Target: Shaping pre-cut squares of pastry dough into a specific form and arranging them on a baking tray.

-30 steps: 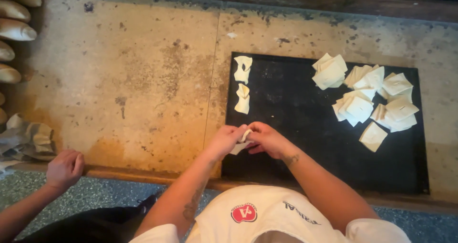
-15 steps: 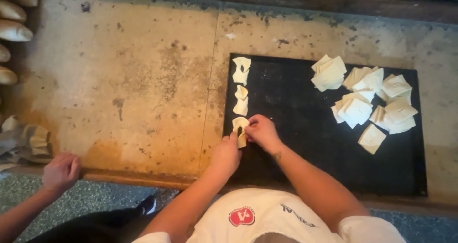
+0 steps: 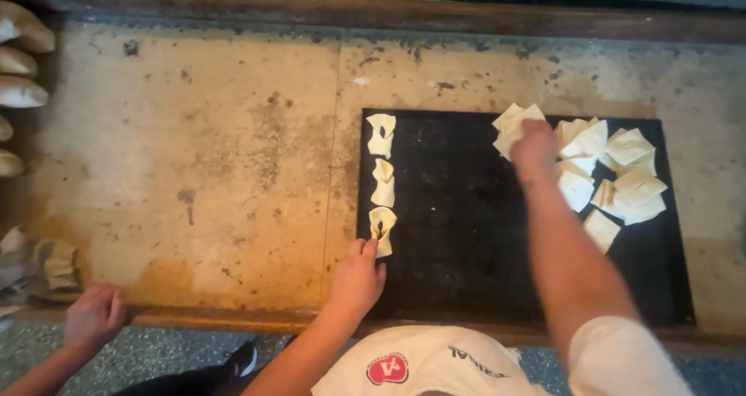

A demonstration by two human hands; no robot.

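Note:
A black baking tray [image 3: 466, 264] lies on a worn stone counter. Three folded dough pieces sit in a column along its left side: the top one [image 3: 381, 134], the middle one [image 3: 383, 182] and the lowest one [image 3: 381, 230]. My left hand [image 3: 356, 275] rests at the tray's left edge, fingertips touching the lowest folded piece. My right hand [image 3: 534, 147] reaches across to a heap of flat dough squares [image 3: 614, 174] at the tray's right end and lies on the leftmost square [image 3: 513, 124]. Whether it grips that square is blurred.
Another person's hand [image 3: 95, 316] rests on the counter's front edge at lower left, beside crumpled paper [image 3: 43, 268]. Several bread loaves [image 3: 22, 62] line the far left edge. A dark ledge runs along the counter's back.
Both hands were together on a dough piece near the tray's left. That piece now lies third in the column; my right hand has moved right to the flat squares.

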